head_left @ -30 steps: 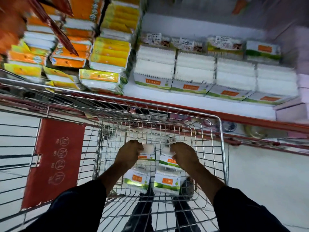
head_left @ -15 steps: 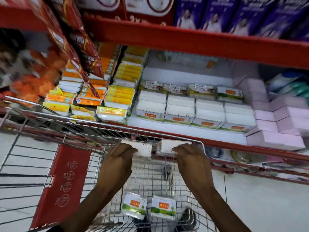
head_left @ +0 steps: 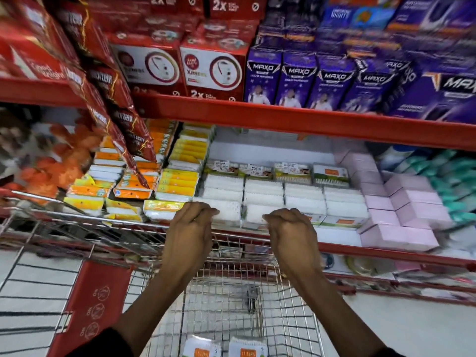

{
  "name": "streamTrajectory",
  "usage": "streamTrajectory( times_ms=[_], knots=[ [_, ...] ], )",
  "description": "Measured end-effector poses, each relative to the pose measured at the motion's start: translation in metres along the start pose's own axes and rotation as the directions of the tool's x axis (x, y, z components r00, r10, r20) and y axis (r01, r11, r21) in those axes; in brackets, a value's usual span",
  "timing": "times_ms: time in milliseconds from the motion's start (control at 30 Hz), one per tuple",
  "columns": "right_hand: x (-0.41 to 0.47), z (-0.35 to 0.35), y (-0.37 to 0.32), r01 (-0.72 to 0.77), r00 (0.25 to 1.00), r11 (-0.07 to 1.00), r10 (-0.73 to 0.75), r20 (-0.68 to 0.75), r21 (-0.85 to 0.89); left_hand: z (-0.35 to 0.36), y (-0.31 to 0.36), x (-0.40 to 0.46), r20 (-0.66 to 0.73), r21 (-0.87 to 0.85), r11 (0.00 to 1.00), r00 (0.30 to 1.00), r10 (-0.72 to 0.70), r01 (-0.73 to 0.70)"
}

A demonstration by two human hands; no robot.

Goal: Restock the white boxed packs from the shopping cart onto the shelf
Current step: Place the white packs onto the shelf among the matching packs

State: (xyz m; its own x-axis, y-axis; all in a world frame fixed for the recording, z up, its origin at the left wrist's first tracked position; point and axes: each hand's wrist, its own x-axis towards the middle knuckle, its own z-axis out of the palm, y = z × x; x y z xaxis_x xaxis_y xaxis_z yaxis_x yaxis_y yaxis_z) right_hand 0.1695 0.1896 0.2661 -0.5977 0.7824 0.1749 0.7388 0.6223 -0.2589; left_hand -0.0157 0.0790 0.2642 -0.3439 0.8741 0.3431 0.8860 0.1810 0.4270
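My left hand [head_left: 190,228] is shut on a white boxed pack [head_left: 228,213], held at the front edge of the white shelf [head_left: 334,235]. My right hand [head_left: 291,233] grips a second white boxed pack [head_left: 253,213] right beside it. Both packs sit in front of the rows of white boxed packs [head_left: 304,199] stacked on that shelf. Two more packs [head_left: 224,347] with orange and green labels lie at the bottom of the wire shopping cart [head_left: 291,318] below my arms.
Yellow and orange packs [head_left: 177,181] stand left of the white rows, pink boxes [head_left: 401,215] to the right. A red shelf beam [head_left: 283,119] runs overhead with red and purple cartons above. Red sachet strips [head_left: 116,119] hang at left. A second cart's red flap [head_left: 95,307] is at lower left.
Both hands lifted one pack each out of the cart and carried them up and forward to the shelf front. The view tilted up from the cart to the shelves.
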Motion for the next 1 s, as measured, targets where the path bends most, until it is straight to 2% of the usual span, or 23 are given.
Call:
streamTrajectory(
  times_ms=[333,500,1000],
  knots=[
    [0.017,0.029,0.003,-0.050,0.993,0.995,0.059,0.106,-0.082,0.026,-0.016,0.015,0.117,0.067,0.997,0.992,-0.035,0.028],
    [0.023,0.037,0.005,-0.051,0.992,0.995,0.060,0.114,-0.084,0.036,-0.020,0.018,0.154,0.075,0.996,0.987,-0.053,0.042],
    [0.023,0.038,0.008,-0.038,0.997,0.998,0.034,0.076,0.056,0.040,-0.020,0.020,0.154,0.051,0.997,0.986,-0.059,0.052]
  ],
)
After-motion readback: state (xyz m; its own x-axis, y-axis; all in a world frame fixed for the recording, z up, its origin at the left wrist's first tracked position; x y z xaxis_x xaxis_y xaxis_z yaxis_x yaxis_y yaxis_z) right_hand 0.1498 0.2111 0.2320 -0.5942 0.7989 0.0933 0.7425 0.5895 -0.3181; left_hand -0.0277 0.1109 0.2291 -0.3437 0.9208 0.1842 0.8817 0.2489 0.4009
